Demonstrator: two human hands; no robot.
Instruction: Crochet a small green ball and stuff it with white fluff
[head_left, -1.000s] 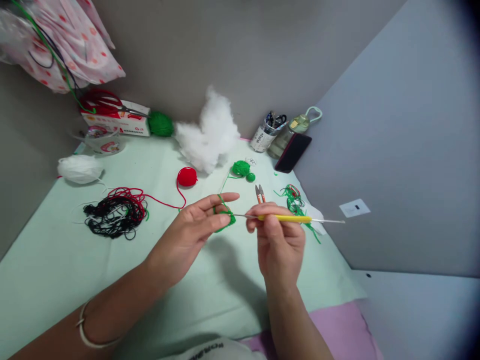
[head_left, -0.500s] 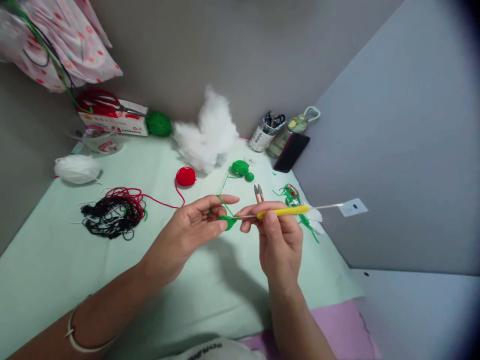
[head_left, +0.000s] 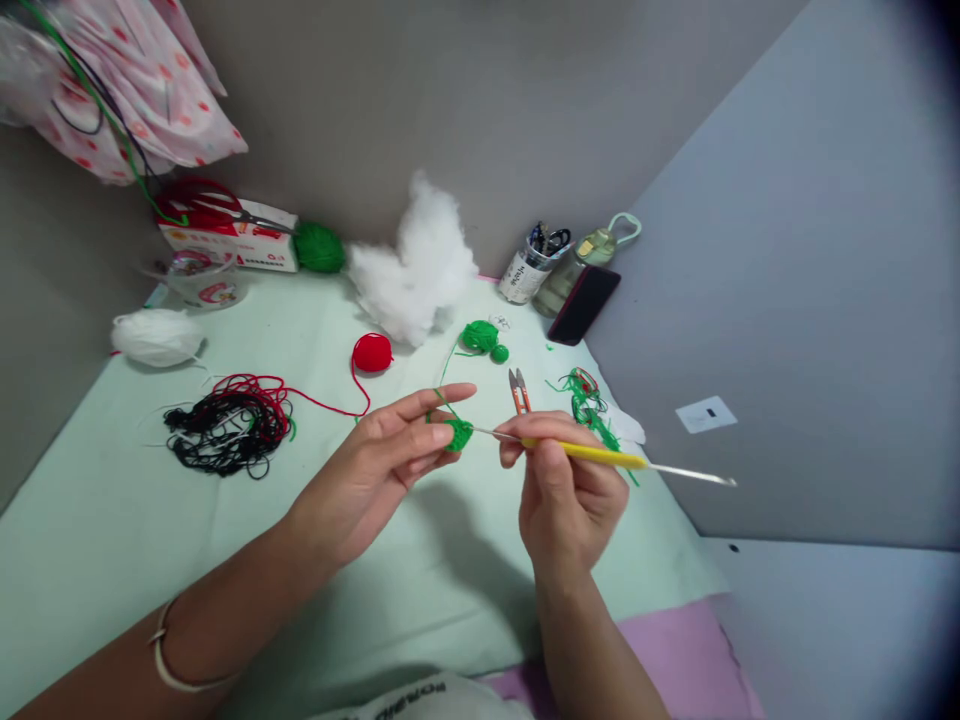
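Between the thumb and fingers of my left hand (head_left: 397, 440) is a small green crochet piece (head_left: 459, 434). Its index finger is stretched out, with green yarn running over it back to a green yarn ball (head_left: 480, 337). My right hand (head_left: 566, 490) grips a crochet hook (head_left: 600, 453) by its yellow handle. The hook's thin metal shaft reaches left to the edge of the green piece; its other metal end sticks out to the right. Whether the tip is inside a stitch is too small to tell. Thread snips (head_left: 519, 390) lie just beyond my right hand.
A red yarn ball (head_left: 372, 353), a black yarn tangle (head_left: 221, 430) and a white yarn ball (head_left: 157, 338) lie on the left. White stuffing (head_left: 416, 265) sits at the back. Green scraps (head_left: 589, 405), a phone (head_left: 584, 305), a bottle (head_left: 559, 285) and a pen cup (head_left: 523, 276) are on the right.
My right hand has moved slightly right and tilted the hook, so its right end points lower. My left hand has turned a little, showing more of the green piece.
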